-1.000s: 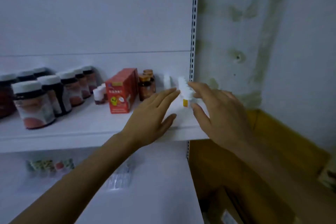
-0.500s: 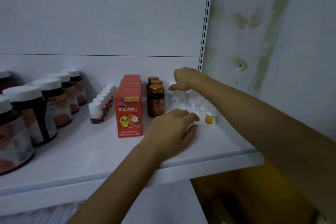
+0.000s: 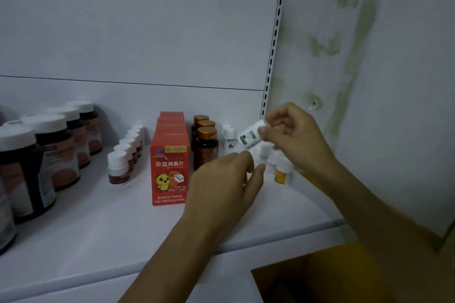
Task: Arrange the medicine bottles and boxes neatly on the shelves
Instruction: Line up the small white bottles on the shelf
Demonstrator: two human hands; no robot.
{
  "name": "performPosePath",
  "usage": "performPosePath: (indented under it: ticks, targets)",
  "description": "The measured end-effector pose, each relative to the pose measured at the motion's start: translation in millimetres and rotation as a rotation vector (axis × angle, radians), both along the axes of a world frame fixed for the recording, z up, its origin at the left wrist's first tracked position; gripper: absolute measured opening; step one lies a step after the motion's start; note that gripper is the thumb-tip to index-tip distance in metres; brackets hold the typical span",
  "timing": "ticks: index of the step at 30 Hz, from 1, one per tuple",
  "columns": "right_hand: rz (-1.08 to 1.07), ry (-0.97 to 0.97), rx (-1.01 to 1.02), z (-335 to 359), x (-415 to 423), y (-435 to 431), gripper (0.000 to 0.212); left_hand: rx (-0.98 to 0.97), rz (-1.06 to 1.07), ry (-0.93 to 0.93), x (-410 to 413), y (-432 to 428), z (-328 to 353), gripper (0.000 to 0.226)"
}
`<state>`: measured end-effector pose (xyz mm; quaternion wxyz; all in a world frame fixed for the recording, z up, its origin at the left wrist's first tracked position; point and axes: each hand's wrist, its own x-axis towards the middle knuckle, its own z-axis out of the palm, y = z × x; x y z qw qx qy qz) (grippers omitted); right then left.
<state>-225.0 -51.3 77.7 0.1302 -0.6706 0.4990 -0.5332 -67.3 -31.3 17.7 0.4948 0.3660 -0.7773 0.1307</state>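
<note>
Since half a second ago the right hand [image 3: 293,135] has risen from the back of the shelf [image 3: 98,229]. It now carries a small white bottle [image 3: 249,137] in the air, a little right of the centre of the frame and clear of the shelf. The bottle hangs just beside the standing white bottles [image 3: 229,138]. The fingertips and thumb pinch it at its upper right end. The left hand [image 3: 226,179] has stayed low in front of that group, with the fingers loosely curled and the thumb and forefinger close to a standing bottle. Whether it pinches anything, I cannot tell.

The held bottle is tilted. Its long axis runs from the lower left to the upper right of the frame, and the label with the dark green patch faces the camera. The end under the fingers, probably the cap, points up and to the right.

To do this step well, I think the bottle should first be turned upright, with the cap on top and the label to the front. Then it can be set down in line with the white bottles, next to the amber bottles [image 3: 205,147], in a straight row like the red boxes [image 3: 170,167]. It should go down slowly. The neighbours, also the yellow-labelled bottle [image 3: 283,172], look light and stand close together, so one touch could make them fall. The left hand can steady them.
</note>
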Motion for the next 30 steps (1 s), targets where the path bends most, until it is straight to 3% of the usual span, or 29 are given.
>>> performPosePath:
  ticks: [3,8,11,13,16,30]
  targets:
    - [0.111,-0.376,0.023,-29.2,-2.2,46.7,0.012,-0.023,-0.024,0.116,6.9,15.0,6.4,0.024]
    - [0.234,-0.499,0.035,-62.4,5.1,64.2,0.011,0.209,-0.109,0.214,10.7,35.8,-10.1,0.044]
    - [0.289,-0.486,0.035,-70.0,0.3,61.9,0.018,0.391,-0.166,0.249,9.1,42.1,-16.0,0.055]
    - [0.328,-0.459,0.043,-72.4,-3.2,61.6,0.022,0.474,-0.220,0.256,9.9,42.7,-14.6,0.049]
    - [0.353,-0.375,0.063,-74.3,-3.5,61.4,0.029,0.470,-0.210,0.225,10.8,42.8,-15.5,0.038]
    - [0.502,-0.225,0.116,-80.8,-9.2,58.0,0.030,0.592,-0.226,0.264,10.0,44.3,-11.8,0.042]
